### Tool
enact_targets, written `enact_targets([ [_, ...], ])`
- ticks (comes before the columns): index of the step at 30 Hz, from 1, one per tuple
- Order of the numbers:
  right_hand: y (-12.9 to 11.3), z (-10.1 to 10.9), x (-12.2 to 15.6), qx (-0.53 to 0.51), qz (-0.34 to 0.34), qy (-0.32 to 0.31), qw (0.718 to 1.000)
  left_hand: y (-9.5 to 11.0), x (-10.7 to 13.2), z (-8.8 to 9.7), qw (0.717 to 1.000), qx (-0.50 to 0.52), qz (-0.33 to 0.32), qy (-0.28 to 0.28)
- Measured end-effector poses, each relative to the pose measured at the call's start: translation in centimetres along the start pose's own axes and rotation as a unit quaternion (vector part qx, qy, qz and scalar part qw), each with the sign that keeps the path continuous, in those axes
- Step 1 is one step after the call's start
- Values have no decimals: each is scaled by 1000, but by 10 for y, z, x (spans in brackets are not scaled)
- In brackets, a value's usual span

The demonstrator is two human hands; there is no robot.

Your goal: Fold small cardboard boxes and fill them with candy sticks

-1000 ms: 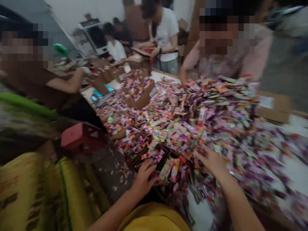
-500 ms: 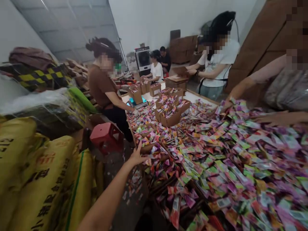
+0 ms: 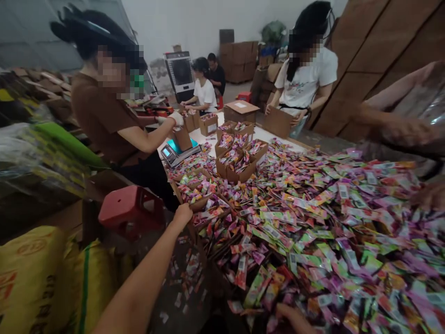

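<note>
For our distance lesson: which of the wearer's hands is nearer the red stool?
Left. The left hand is across a gap from the red stool; the right hand is farther off, by the packets.

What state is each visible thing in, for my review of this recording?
Left hand: curled at the edge of an open carton; grip unclear
Right hand: partly out of frame, at the packets
Packets: loose, heaped across the table
Carton cluster: open-topped, filled with packets
Scale: display lit, loaded with a brown box
Red stool: unoccupied
Yellow sacks: bulging
</note>
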State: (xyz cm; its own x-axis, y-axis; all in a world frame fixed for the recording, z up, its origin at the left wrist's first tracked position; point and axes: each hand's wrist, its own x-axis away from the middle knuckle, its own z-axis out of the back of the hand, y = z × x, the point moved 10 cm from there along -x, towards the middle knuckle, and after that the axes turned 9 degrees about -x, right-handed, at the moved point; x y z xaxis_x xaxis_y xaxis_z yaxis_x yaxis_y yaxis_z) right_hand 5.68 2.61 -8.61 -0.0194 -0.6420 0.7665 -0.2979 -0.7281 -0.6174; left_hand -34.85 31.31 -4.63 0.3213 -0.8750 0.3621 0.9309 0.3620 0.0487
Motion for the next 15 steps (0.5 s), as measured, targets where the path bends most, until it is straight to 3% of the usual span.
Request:
enact_targets([
  [5,-10,-40,-14,-75,-46,-23,996,-3,-15,19,1000,-15,-11,-19],
  [7,-19,-46,-3,-95,-40,-48,994,0,-6,28,999,-27,-10,-32],
  [9,-23,-46,15,-128,-25,-84,988,10,14,49,999,-33,-8,24],
  [11,-15,-40,34,-167,-14,-113,979,44,59,77,986,10,-80,147],
  [13,8,-21,49,-171,-11,-87,981,98,137,84,941,94,-241,218],
  [14,23,-8,55,-162,-12,-60,985,128,184,71,915,131,-330,190],
  [15,38,8,60,-147,-11,-23,989,157,232,47,895,139,-405,123],
])
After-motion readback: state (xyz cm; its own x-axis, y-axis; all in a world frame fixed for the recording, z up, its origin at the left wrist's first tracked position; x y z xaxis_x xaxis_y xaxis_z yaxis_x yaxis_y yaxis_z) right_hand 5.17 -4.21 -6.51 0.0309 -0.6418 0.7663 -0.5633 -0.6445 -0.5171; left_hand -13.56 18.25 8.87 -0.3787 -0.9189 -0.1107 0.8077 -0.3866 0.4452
